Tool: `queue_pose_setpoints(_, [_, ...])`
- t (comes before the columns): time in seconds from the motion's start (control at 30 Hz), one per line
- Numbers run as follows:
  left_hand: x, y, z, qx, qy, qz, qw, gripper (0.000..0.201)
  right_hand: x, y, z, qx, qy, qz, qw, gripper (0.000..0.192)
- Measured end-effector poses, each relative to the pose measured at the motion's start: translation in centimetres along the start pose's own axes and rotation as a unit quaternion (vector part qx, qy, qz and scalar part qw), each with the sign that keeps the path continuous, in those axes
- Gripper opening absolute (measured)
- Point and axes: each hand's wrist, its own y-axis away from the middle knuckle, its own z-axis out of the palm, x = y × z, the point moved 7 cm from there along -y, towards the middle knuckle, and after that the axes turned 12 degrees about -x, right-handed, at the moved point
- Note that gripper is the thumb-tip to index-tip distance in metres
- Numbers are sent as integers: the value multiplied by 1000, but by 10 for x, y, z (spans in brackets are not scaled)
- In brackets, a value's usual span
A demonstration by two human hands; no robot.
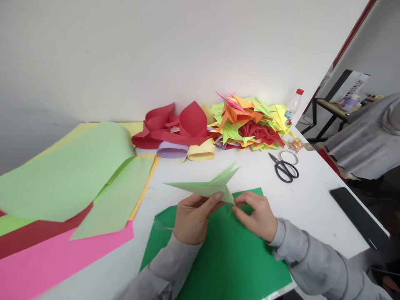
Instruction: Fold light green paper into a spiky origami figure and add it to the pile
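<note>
- My left hand (pixel 191 217) pinches the near underside of a pale green folded paper figure (pixel 208 186), thumb on top, fingers closed on it.
- My right hand (pixel 254 215) grips the same figure at its near right corner, fingertips shut tight on the fold.
- The figure is held just above a dark green sheet (pixel 225 258) lying on the white bench (pixel 309 200); one long point runs left, two shorter points rise toward the far right.
- Left of the hands: large light green sheets (pixel 71 175) overlap a yellow sheet, a red sheet and a pink sheet (pixel 53 262).
- Far side, by the wall: curled red paper (pixel 175 125), with lilac and cream rolls just in front.
- Right of those: a heap of folded figures (pixel 250 123) in yellow, orange, red and green.
- Behind the heap: a plastic bottle (pixel 293 104) with a red cap.
- Black scissors (pixel 283 168) lie right of the figure, a tape ring touching them.
- A dark phone (pixel 359 216) lies near the bench's right edge.
</note>
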Motion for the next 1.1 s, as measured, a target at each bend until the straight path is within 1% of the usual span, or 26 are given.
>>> queue_pose_setpoints(0.1, [0,0,1,6,12,-6,1000,32,8,-1,3,-21,-67,38,997,9])
queue_pose_setpoints(0.17, [1,0,2,12,15,-6,1000,32,15,0,7,-40,-124,75,989,6])
queue_pose_setpoints(0.23, [2,1,2,14,15,-7,1000,33,20,0,10,-46,-158,101,981,7])
queue_pose_setpoints(0.37, [1,1,4,7,23,-19,1000,33,20,-1,10,-57,-144,99,983,16])
queue_pose_setpoints(0.5, [0,2,3,17,32,-20,999,31,16,-3,7,-75,-128,90,985,20])
queue_pose_setpoints(0.63, [1,3,3,36,35,-15,999,33,10,-4,6,-79,-53,56,994,23])
queue_pose_setpoints(0.73, [3,3,1,49,35,5,998,34,6,-2,4,-50,-8,30,998,21])
queue_pose_setpoints(0.8, [4,3,2,41,35,17,998,33,3,0,1,-15,4,11,1000,16])
queue_pose_setpoints(0.9, [3,4,8,1,35,13,999,31,-1,3,-2,28,20,-18,999,12])
queue_pose_setpoints(1.1, [4,6,21,-85,22,30,996,27,-6,6,-10,98,63,-35,993,9])
